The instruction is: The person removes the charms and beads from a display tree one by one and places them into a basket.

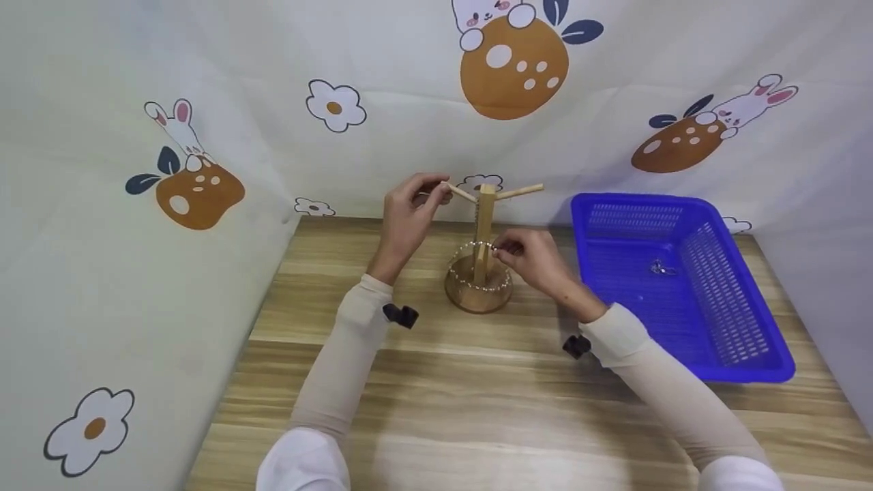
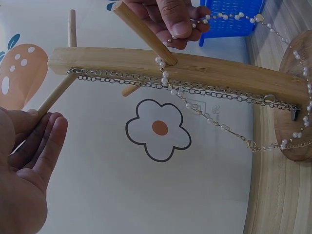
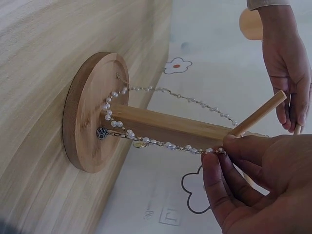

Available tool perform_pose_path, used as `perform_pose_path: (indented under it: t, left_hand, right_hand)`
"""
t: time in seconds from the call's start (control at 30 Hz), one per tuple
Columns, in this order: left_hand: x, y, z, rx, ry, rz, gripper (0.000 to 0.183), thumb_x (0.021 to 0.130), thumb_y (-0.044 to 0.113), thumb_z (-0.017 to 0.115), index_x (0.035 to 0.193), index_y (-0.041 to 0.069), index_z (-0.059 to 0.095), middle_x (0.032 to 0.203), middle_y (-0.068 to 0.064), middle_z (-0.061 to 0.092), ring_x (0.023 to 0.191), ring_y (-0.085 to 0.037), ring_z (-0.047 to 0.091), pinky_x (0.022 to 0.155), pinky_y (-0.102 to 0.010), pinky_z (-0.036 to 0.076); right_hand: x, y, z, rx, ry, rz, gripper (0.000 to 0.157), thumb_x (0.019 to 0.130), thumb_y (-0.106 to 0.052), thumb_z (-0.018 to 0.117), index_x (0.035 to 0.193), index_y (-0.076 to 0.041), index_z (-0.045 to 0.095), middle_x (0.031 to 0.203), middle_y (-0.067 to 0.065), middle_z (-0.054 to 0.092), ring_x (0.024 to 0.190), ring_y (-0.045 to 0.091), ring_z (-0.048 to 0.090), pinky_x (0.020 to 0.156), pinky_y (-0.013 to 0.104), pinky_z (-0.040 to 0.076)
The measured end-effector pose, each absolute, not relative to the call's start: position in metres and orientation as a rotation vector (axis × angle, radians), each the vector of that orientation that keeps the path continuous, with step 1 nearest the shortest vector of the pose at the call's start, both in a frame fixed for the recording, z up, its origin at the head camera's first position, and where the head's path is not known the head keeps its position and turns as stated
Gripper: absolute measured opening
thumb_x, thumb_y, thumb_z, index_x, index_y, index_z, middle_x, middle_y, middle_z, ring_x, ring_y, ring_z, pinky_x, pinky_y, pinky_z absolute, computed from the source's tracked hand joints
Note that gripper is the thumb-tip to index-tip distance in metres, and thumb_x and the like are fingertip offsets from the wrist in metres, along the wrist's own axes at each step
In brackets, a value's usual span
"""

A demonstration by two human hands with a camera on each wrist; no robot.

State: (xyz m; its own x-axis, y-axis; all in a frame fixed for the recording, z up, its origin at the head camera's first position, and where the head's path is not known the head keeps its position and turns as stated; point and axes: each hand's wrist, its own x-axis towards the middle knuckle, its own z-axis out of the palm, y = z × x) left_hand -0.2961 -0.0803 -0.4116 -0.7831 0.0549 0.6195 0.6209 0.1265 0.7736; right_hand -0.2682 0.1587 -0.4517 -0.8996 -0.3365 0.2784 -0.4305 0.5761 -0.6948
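A wooden jewelry stand (image 1: 485, 221) with a round base (image 3: 80, 122) and several slanted pegs stands on the table. My left hand (image 1: 408, 215) pinches the tip of the upper left peg (image 2: 53, 97). From that peg a silver chain necklace (image 2: 195, 89) hangs down along the post. Thumb and fingers of my right hand (image 1: 535, 262) pinch a pearl-bead necklace (image 3: 168, 145) beside a lower peg (image 3: 261, 112). Its loop hangs down to the base around the post's lower part. Whether the pinched end lies over that lower peg I cannot tell.
A blue plastic basket (image 1: 750, 374) stands to the right of the stand, with a small shiny silver piece (image 1: 660, 267) inside. Behind the wooden table (image 1: 477, 409) hangs a pale cloth (image 1: 402, 54) printed with flowers and rabbits.
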Motion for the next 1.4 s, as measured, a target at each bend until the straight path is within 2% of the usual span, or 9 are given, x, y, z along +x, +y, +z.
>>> perform_pose_path:
  t: [0.33, 1.13, 1.4]
  left_hand:
    - [-0.296, -0.081, -0.413, -0.674, -1.974, -1.667, 0.019, 0.105, 0.005, 0.067, 0.117, -0.008, 0.074, 0.105, -0.021, 0.076, 0.093, -0.029, 0.079, 0.087, -0.030, 0.069]
    - [-0.296, -0.081, -0.413, -0.671, -1.964, -1.680, 0.019, 0.105, 0.004, 0.067, 0.117, -0.008, 0.074, 0.104, -0.021, 0.076, 0.093, -0.029, 0.079, 0.087, -0.031, 0.069]
    - [-0.297, -0.082, -0.413, -0.657, -1.976, -1.675, 0.018, 0.105, 0.005, 0.067, 0.116, -0.007, 0.074, 0.104, -0.020, 0.076, 0.093, -0.028, 0.078, 0.087, -0.034, 0.069]
  right_hand:
    - [-0.268, 0.159, -0.453, 0.671, -2.652, 1.198, 0.005, 0.093, 0.001, 0.079, 0.098, 0.003, 0.079, 0.096, 0.018, 0.081, 0.085, 0.031, 0.077, 0.079, 0.042, 0.069]
    - [-0.262, 0.159, -0.446, 0.680, -2.599, 1.157, 0.008, 0.091, 0.000, 0.081, 0.099, 0.002, 0.081, 0.097, 0.017, 0.081, 0.085, 0.031, 0.077, 0.079, 0.046, 0.069]
    - [-0.260, 0.157, -0.440, 0.709, -2.596, 1.139, 0.008, 0.094, -0.004, 0.080, 0.100, 0.002, 0.081, 0.099, 0.016, 0.081, 0.085, 0.028, 0.077, 0.078, 0.043, 0.068]
